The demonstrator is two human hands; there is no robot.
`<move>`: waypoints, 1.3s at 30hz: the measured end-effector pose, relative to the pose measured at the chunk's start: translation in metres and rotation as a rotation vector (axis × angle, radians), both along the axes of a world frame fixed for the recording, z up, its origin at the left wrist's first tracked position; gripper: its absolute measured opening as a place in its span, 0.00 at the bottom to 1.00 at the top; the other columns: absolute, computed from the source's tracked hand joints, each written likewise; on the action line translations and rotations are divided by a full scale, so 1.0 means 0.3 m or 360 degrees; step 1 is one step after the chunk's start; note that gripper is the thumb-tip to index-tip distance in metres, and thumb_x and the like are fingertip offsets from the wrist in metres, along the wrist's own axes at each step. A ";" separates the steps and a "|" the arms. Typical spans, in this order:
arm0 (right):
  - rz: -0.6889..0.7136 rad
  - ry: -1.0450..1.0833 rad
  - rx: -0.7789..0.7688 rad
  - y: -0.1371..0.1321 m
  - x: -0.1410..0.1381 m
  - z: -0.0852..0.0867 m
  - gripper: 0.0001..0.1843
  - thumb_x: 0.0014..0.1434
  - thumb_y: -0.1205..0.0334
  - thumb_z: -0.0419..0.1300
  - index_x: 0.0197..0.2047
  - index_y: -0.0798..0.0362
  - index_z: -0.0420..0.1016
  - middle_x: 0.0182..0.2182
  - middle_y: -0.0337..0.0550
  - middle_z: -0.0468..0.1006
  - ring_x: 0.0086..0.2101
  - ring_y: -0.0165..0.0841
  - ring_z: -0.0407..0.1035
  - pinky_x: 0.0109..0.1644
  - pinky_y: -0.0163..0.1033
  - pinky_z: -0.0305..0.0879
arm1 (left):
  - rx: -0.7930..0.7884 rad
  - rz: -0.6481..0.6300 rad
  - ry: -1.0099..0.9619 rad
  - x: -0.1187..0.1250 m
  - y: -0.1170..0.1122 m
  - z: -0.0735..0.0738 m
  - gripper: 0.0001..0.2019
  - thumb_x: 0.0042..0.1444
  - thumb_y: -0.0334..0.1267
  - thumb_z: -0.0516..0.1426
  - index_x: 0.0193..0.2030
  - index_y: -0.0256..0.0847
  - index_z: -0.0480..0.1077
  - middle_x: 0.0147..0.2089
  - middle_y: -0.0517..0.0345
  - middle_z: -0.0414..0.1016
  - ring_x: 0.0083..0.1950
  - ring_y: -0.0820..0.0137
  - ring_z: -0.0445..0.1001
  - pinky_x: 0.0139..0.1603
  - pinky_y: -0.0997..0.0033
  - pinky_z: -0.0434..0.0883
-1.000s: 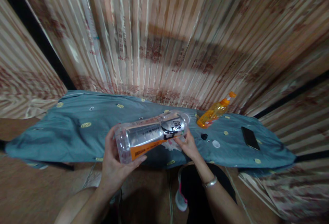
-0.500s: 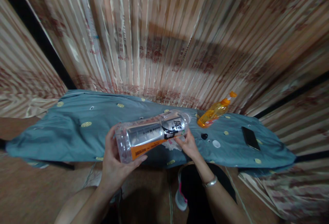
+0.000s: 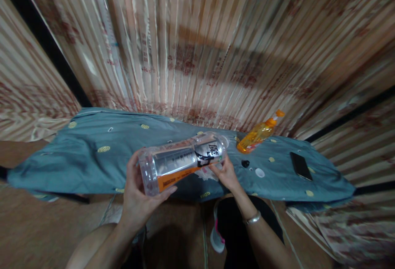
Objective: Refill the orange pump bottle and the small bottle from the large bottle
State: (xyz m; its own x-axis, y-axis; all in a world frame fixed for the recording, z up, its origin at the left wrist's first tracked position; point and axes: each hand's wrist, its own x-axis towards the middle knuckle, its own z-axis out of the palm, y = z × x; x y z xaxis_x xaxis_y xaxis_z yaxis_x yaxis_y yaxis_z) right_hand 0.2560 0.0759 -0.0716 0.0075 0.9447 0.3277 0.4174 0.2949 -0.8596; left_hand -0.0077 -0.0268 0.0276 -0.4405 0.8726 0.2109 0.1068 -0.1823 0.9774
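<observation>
A clear plastic bottle (image 3: 180, 160) with a silver, black and orange label lies tilted across both hands, its neck end to the right. My left hand (image 3: 138, 186) is wrapped round the base end, thumb along the near side. My right hand (image 3: 226, 172) grips the bottle near its neck; some of its fingers are hidden behind it. Beneath the bottle, next to my right hand, a crumpled white tissue (image 3: 206, 174) lies on the cloth. To the right are a small black cap (image 3: 245, 163) and a white round disc (image 3: 259, 173).
A teal cloth with yellow pineapple-like prints (image 3: 92, 137) covers the long low table. On its right part lie a bottle of orange-yellow liquid (image 3: 254, 137), tilted in view, and a black phone (image 3: 300, 166). Behind hangs a striped curtain (image 3: 197, 54), with dark poles at the sides.
</observation>
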 end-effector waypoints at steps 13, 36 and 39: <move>-0.0007 0.0019 -0.0039 -0.003 -0.004 0.010 0.28 0.51 0.54 0.69 0.54 0.49 0.69 0.42 0.46 0.84 0.42 0.45 0.79 0.49 0.50 0.74 | 0.0013 0.0027 0.0013 0.001 -0.002 -0.001 0.51 0.26 0.45 0.74 0.60 0.44 0.59 0.57 0.45 0.74 0.57 0.51 0.78 0.55 0.52 0.79; 0.0010 -0.0003 -0.0075 -0.003 -0.005 0.015 0.27 0.52 0.53 0.67 0.54 0.48 0.68 0.41 0.44 0.84 0.42 0.43 0.79 0.48 0.48 0.74 | 0.0007 0.0013 0.0009 0.002 -0.004 -0.004 0.51 0.28 0.45 0.74 0.61 0.44 0.58 0.60 0.44 0.72 0.59 0.50 0.77 0.57 0.47 0.77; 0.0007 -0.0007 -0.0061 -0.005 -0.007 0.019 0.27 0.52 0.53 0.68 0.54 0.48 0.68 0.42 0.44 0.84 0.42 0.44 0.78 0.49 0.48 0.74 | 0.0058 0.0013 0.0022 0.000 -0.004 -0.015 0.51 0.28 0.46 0.75 0.61 0.47 0.58 0.59 0.48 0.73 0.60 0.50 0.76 0.59 0.45 0.76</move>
